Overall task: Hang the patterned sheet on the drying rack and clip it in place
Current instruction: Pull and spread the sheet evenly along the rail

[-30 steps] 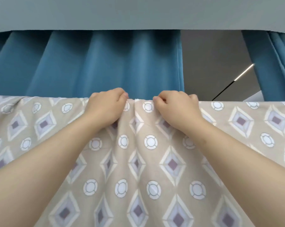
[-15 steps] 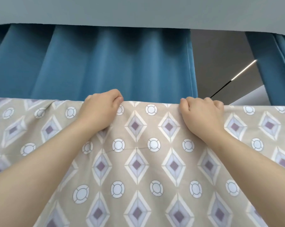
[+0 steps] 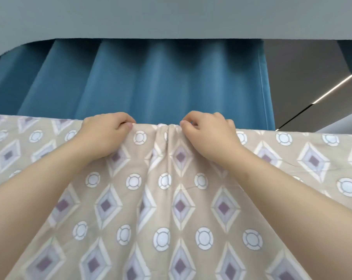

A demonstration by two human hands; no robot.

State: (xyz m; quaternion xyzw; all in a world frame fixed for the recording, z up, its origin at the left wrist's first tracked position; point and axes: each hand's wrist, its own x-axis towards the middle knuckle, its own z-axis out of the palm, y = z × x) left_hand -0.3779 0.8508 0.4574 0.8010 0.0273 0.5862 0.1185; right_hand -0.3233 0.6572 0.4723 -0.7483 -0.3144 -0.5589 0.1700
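The patterned sheet (image 3: 171,199), beige with diamonds and white rings, hangs across the whole lower view, its top fold running level from left to right. The bar under that fold is hidden by the cloth. My left hand (image 3: 104,134) grips the top fold left of centre, fingers curled over it. My right hand (image 3: 209,132) pinches the fold just right of centre. Between the two hands the cloth is bunched into vertical pleats. No clip is in view.
Blue curtains (image 3: 151,81) hang close behind the sheet. A grey ceiling soffit (image 3: 171,17) spans the top. At the right is a grey wall gap (image 3: 304,83) with a slanted light strip.
My right hand slid left along the top fold, back toward my left hand. The cloth between them, flat half a second ago, is now gathered into pleats. The camera tilted up slightly.
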